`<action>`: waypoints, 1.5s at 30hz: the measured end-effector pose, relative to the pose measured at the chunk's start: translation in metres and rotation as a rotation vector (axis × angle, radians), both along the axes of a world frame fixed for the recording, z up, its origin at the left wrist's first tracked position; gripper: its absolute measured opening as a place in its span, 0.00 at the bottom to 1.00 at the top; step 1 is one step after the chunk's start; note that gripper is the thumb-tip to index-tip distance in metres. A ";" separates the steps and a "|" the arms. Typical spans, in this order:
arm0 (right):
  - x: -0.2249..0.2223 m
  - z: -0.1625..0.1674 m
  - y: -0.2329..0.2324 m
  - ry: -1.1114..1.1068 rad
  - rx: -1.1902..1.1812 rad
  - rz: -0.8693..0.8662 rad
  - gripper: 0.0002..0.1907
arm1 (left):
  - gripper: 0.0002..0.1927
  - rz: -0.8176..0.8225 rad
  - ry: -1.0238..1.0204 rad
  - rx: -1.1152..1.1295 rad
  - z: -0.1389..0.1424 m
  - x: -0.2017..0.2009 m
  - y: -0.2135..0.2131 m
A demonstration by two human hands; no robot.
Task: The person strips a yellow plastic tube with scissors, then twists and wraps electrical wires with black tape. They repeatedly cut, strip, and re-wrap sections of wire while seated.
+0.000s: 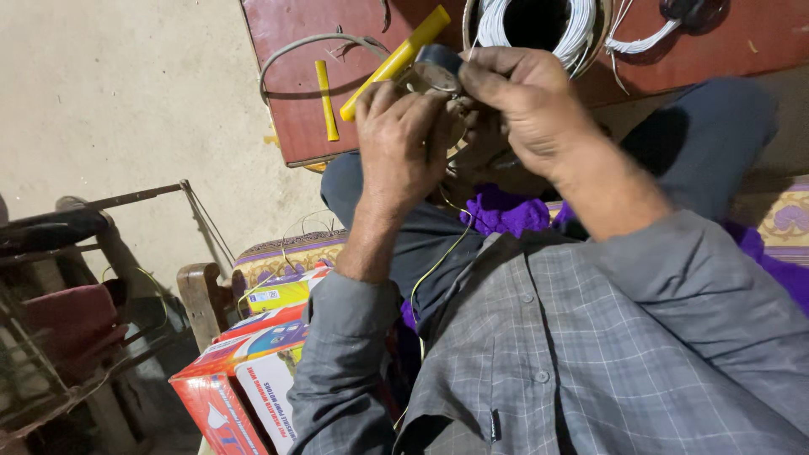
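Small round metal part [434,76] held between both hands, above lap, at near edge of red-brown table [295,126]. Left hand [400,139] closed around part from below; right hand [522,97] pinched onto it from above. Thin yellow-green wire [438,261] seen hanging down from hands. Yellow tube [396,59] laid on table behind; white wire coil [573,29] beside it. Red, white and yellow cardboard boxes [253,362] stacked at lower left, printed labels facing up.

A red-brown table [295,126] carries a white wire coil [573,29] and yellow tubes [324,97].
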State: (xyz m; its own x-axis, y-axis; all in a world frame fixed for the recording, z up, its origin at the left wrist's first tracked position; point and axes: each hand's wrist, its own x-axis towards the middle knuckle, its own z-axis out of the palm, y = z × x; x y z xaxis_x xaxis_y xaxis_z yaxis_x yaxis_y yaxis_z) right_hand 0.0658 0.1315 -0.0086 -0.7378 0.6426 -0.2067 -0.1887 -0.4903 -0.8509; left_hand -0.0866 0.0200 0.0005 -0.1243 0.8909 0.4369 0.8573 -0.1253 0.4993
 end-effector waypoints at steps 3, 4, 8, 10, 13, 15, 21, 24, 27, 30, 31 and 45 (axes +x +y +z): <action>-0.017 -0.016 -0.012 -0.158 0.102 -0.088 0.18 | 0.06 0.023 -0.037 -0.030 0.007 0.000 0.002; -0.024 -0.020 -0.014 -0.230 0.089 -0.104 0.18 | 0.05 0.014 -0.039 -0.022 0.010 -0.001 0.004; -0.037 -0.030 -0.010 -0.156 0.018 -0.143 0.14 | 0.04 -0.006 -0.090 -0.022 0.014 -0.001 0.007; -0.035 -0.029 -0.004 -0.036 -0.017 -0.170 0.12 | 0.04 -0.018 -0.199 -0.069 0.012 -0.002 0.007; -0.022 -0.022 -0.001 0.047 -0.192 -0.101 0.15 | 0.08 0.017 -0.504 -0.242 0.007 -0.011 0.005; -0.008 -0.016 0.000 0.026 -0.323 -0.060 0.14 | 0.14 0.106 -0.774 -0.428 0.004 -0.022 0.005; -0.002 -0.009 0.001 0.073 -0.339 0.070 0.11 | 0.17 -0.027 -1.047 -0.605 -0.002 -0.042 0.015; -0.002 -0.011 0.002 0.087 -0.179 0.100 0.11 | 0.16 -0.148 -1.195 -0.595 0.004 -0.042 0.017; -0.002 -0.014 -0.001 0.037 -0.134 0.052 0.11 | 0.14 -0.039 -0.879 -0.580 0.010 -0.034 0.013; -0.005 -0.016 -0.007 -0.013 -0.179 -0.034 0.11 | 0.05 -0.022 -0.052 -0.135 0.013 -0.030 0.007; -0.007 -0.016 -0.007 -0.020 -0.188 -0.065 0.11 | 0.05 -0.033 0.021 -0.086 0.013 -0.030 0.008; -0.005 0.017 0.008 -0.069 -0.288 -0.060 0.12 | 0.08 -0.004 0.045 0.013 0.002 -0.010 0.006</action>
